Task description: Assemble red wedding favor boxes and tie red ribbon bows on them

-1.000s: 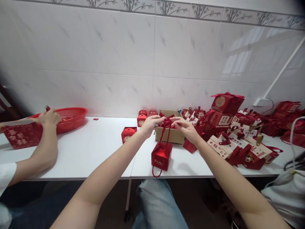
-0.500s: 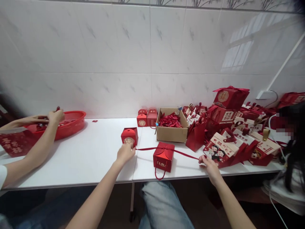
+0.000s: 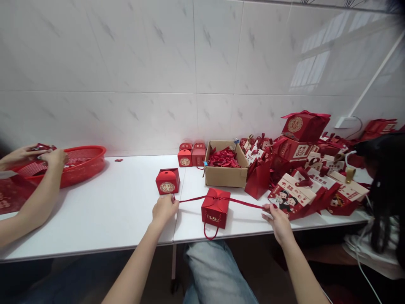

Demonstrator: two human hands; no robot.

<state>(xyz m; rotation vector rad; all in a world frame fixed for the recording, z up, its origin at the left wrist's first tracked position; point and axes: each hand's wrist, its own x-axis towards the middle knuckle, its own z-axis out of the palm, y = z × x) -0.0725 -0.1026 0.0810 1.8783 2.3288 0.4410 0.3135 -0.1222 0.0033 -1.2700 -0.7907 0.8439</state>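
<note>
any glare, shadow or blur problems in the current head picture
Head view: a bright window reflection glares on the glossy, grey-veined white tile wall at right; soft shadows lie on the flat white tabletop; the nearest gold-lettered red cardboard box and thin red ribbon look fairly sharp, the top right corner dark and blurred.

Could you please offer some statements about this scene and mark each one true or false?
The left hand holds the ribbon. True.
The right hand is empty. False: the right hand also holds the ribbon.
The ribbon crosses the top of the box between the hands. True.
The carton is shut. False: the carton is open, with red pieces inside.
The basket is right of the carton. False: the basket is on the left.
</note>
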